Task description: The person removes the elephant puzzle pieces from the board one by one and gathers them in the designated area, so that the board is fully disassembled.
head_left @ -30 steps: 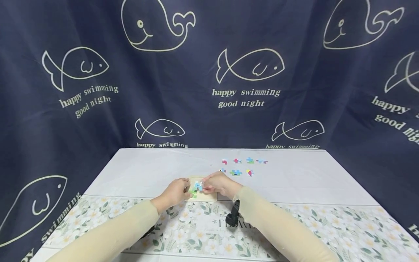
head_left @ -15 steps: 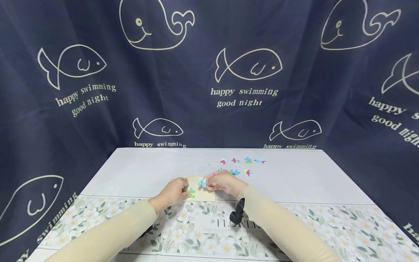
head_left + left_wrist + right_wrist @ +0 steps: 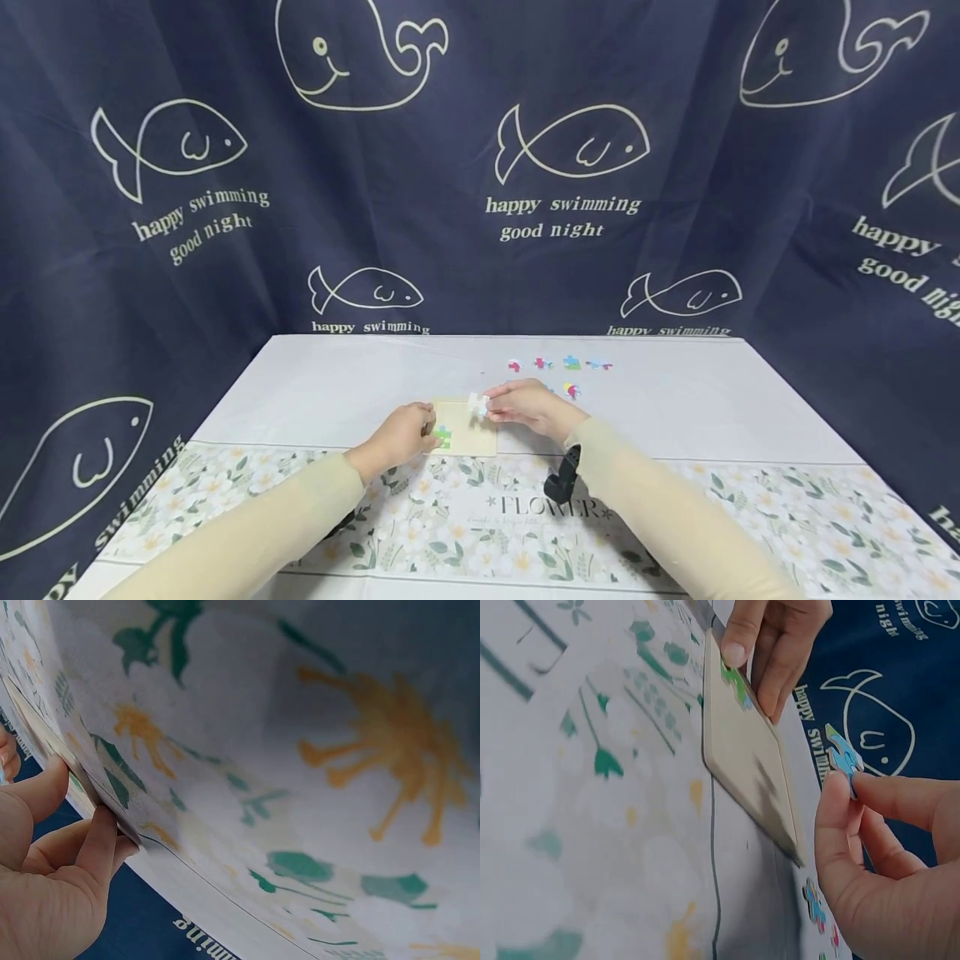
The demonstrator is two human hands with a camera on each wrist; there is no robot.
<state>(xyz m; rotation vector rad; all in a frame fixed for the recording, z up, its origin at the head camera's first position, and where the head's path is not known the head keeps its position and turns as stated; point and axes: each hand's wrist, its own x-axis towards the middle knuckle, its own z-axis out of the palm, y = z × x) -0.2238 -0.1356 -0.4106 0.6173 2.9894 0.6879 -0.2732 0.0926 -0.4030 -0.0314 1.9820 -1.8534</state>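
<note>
A pale wooden puzzle board (image 3: 474, 440) lies on the table, with a green puzzle piece (image 3: 444, 435) in its near left corner. My left hand (image 3: 405, 432) grips the board's left edge; in the right wrist view, its thumb (image 3: 739, 646) presses on the green piece while the fingers lie along the edge. Above the board, my right hand (image 3: 534, 407) pinches a light blue puzzle piece (image 3: 845, 756) between thumb and forefinger. That piece is tilted and clear of the board, and looks whitish in the head view (image 3: 478, 406).
Several loose puzzle pieces (image 3: 572, 363) lie beyond the right hand, some of them partly hidden by it. A floral cloth strip (image 3: 420, 525) covers the near part of the white table (image 3: 337, 375). A dark blue curtain (image 3: 450, 242) hangs behind.
My right hand has lifted the light blue piece off the board's left half and moved right and away, turning the piece. The left hand stays at the board's edge.
</note>
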